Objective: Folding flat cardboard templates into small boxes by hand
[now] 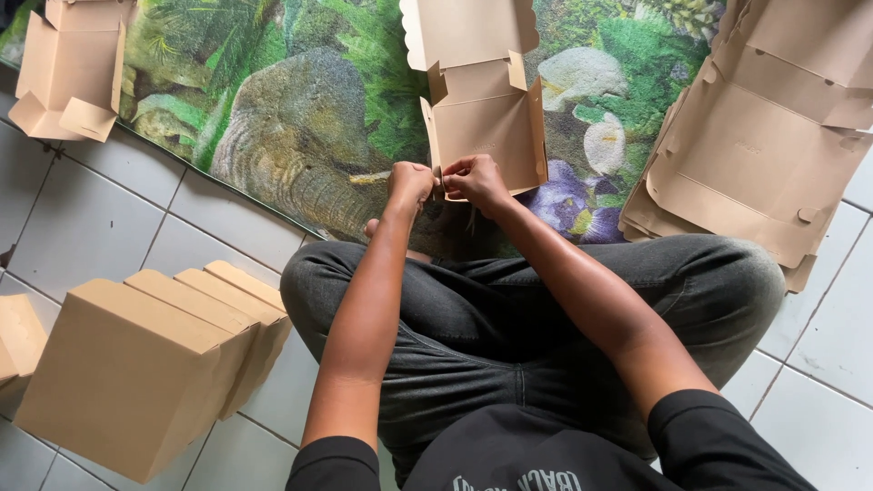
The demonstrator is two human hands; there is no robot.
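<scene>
A half-folded brown cardboard box (486, 123) lies on the patterned mat in front of my crossed legs, its lid flap stretched away from me. My left hand (409, 185) and my right hand (476, 179) meet at the box's near left corner, fingers pinched on the corner flap. Both side walls of the box stand up.
A stack of flat unfolded box blanks (764, 145) lies at the right. A row of finished closed boxes (145, 364) stands on the tiled floor at the left. Another open folded box (71, 68) sits at the top left. The mat (291, 118) shows an elephant and foliage.
</scene>
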